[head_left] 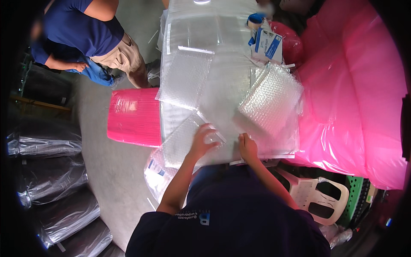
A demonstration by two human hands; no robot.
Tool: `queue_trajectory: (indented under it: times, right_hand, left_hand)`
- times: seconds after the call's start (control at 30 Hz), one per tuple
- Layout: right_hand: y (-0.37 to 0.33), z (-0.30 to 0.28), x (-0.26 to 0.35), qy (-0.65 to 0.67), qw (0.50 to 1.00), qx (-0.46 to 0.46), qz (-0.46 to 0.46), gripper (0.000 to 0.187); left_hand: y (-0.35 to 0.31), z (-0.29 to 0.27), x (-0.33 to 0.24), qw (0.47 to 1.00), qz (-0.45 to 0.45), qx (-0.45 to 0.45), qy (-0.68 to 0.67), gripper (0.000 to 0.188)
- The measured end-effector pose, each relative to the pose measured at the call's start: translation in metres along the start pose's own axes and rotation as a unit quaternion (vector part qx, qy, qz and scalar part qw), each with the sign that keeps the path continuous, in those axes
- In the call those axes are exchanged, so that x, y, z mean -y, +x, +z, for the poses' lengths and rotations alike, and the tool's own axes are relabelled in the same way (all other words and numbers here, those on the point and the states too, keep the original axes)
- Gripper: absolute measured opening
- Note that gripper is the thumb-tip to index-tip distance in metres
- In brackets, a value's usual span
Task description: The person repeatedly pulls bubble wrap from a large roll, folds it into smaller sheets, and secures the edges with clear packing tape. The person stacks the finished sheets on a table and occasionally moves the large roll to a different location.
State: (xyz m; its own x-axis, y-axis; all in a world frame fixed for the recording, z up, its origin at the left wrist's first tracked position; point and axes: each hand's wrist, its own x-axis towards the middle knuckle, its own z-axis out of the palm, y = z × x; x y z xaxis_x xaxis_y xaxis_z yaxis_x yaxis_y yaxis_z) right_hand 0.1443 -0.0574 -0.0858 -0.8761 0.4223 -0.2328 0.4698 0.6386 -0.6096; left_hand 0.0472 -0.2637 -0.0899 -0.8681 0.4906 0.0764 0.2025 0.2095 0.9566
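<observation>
Bubble pouch (177,139) clear, flat, w/ white edge; L hand (203,142) half open over it, ungripped; R hand (248,147) curled, can't tell grip

Spread on pale, plastic-covered table (229,55): flat clear bubble-wrap pouch (186,77), left; second clear bubble-wrap pouch (177,139), nearer; silvery clear bubble-wrap pile (272,94), right; white-and-blue rectangular packet (266,44) beyond.

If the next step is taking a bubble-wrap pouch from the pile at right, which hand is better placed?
Probably the right hand: it is nearer to the bubble-wrap pile, while the left hand is over the lower-left bubble-wrap pouch.
</observation>
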Motion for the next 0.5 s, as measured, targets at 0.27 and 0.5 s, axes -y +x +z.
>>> queue_trajectory:
  times: [0.27,0.5]
  right_hand:
    - [-0.032,-0.013,-0.021,-0.009,0.999,0.031,0.024,0.046]
    - [-0.062,-0.027,-0.044,0.162,0.972,0.142,0.090,0.051]
  left_hand:
    - [-0.032,-0.080,-0.013,0.867,-0.288,0.008,0.408,0.111]
    - [0.089,-0.139,-0.057,0.938,-0.038,-0.093,0.332,0.073]
